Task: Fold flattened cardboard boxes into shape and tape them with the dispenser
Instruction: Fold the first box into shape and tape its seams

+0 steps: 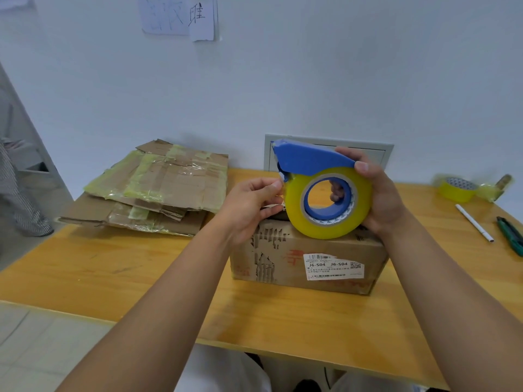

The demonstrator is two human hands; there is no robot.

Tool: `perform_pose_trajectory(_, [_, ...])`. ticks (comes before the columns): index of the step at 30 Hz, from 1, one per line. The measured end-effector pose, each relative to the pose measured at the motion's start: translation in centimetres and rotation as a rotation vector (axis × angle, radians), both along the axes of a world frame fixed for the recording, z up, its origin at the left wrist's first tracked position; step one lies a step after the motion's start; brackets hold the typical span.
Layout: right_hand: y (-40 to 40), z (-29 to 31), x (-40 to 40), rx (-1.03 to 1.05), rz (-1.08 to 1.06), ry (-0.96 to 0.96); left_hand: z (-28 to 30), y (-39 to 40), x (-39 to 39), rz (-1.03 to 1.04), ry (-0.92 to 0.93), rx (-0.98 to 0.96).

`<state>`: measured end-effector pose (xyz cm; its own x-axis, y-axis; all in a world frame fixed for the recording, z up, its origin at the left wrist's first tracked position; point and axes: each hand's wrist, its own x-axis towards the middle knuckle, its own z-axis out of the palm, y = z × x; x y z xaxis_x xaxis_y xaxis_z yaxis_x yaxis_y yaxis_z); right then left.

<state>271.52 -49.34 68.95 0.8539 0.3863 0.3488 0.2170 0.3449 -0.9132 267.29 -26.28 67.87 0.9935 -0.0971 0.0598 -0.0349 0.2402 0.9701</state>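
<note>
The right hand grips the blue tape dispenser with its yellow tape roll just above the folded cardboard box on the wooden table. The left hand, immediately left of the cutter end, pinches at what is probably the tape's free end. Flattened boxes are stacked far left. A spare roll, pen and green knife lie right, by a white wall.
</note>
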Motion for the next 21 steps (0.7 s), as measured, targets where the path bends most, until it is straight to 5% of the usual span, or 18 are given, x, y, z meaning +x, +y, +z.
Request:
perform_pose_trajectory(8, [0.0, -0.1, -0.1, -0.01, -0.08, -0.01, -0.5, -0.4, 0.2, 0.091, -0.057, 0.022])
perform_pose_trajectory(21, [0.1, -0.2, -0.7, -0.045, -0.094, -0.033, 0.3, 1.1, -0.5, -0.092, 0.056, -0.191])
